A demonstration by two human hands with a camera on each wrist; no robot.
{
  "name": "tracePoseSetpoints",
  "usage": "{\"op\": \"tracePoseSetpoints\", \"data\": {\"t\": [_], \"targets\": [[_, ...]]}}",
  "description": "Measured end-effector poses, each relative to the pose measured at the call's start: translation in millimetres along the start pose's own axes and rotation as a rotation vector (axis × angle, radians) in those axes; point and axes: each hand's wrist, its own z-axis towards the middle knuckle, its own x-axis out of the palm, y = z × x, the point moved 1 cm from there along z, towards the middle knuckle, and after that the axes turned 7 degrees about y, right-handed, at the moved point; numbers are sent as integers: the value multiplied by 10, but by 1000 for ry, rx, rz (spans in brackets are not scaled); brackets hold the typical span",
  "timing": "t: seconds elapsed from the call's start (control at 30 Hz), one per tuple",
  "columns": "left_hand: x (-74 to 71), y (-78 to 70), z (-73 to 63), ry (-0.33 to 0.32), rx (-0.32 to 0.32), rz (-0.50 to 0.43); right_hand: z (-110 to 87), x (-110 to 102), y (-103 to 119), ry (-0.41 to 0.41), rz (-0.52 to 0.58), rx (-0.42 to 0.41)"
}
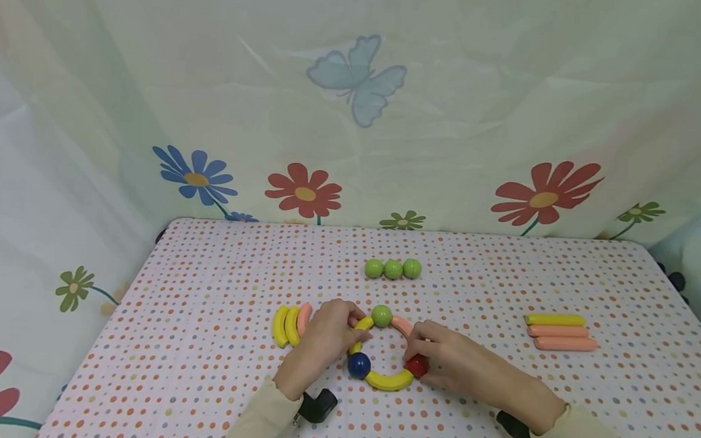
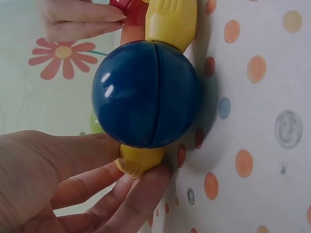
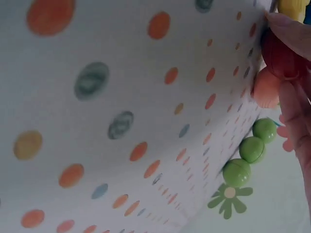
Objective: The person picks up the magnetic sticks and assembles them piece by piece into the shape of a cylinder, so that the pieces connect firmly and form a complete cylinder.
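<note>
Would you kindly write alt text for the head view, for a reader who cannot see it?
The left hand pinches a yellow rod and the right hand a red ball, both part of a ring of rods and balls on a dotted tabletop. Three green balls sit beyond it; other rods lie to each side.

1. White bench (image 1: 212,270), speckled with coloured dots.
2. Toward its far edge, three green balls (image 1: 393,269) in a row.
3. Nearer, larger pieces: balls (image 1: 359,365) and curved sticks (image 1: 389,382) in a ring.
4. Left of these, two yellow arcs (image 1: 280,326), one pink arc (image 1: 303,319).
5. Right: one yellow stick (image 1: 556,320), two pink sticks (image 1: 565,344).
</note>
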Motion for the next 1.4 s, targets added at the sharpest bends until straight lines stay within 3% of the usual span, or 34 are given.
{"op": "tracePoseSetpoints", "data": {"t": [0.1,0.23,0.4,0.57,0.67,0.77,0.83,0.97,1.07,1.2,1.4], "targets": [[3,-1,8,3,-6,2,9,5,9,-15,-39,-38],[2,5,12,0,0,6,68,-45,57,33,-99,-48],[5,14,18,2,10,3,166,-97,120,127,-140,-27],[6,1,18,3,11,-3,143,-126,133,143,-106,13],[7,-9,11,3,7,-9,19,-166,56,96,2,95],[8,-14,2,2,2,-12,-195,-268,-134,-22,68,174],[6,-16,-3,2,-4,-11,-385,-364,-323,-116,29,210],[4,-4,-5,2,-14,-8,-800,-551,-750,-245,-164,260],[7,9,-1,3,-15,-14,-1050,-662,-1002,-201,-193,375],[8,15,1,2,-20,-14,-1207,-741,-1192,-67,-112,537],[10,4,10,5,-22,-21,-1233,-753,-1314,-28,-53,590]]}}
